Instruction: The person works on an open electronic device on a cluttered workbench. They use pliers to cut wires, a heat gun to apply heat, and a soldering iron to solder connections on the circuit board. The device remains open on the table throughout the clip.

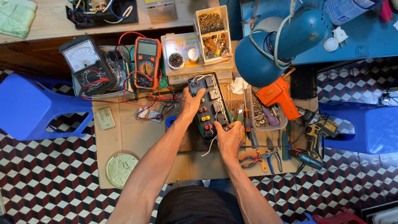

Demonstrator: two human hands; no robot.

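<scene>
Trouble could come from the loose white wire (208,146) snagging and dragging the long black circuit board (211,104) off the cardboard-covered worktop (128,137). Relays and coloured terminals crowd the board, lying mid-worktop. Left hand (191,103) rests spread on its upper edge; right hand (229,136) pinches its lower corner.

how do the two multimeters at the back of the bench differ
The analog multimeter is dark grey with a pale needle dial, while the digital multimeter has an orange casing and a flat screen. The analog one sits tilted at the far left; the digital one lies nearly straight, nearer the left hand on the circuit board. Both have a round selector knob and red leads running from them.
</scene>
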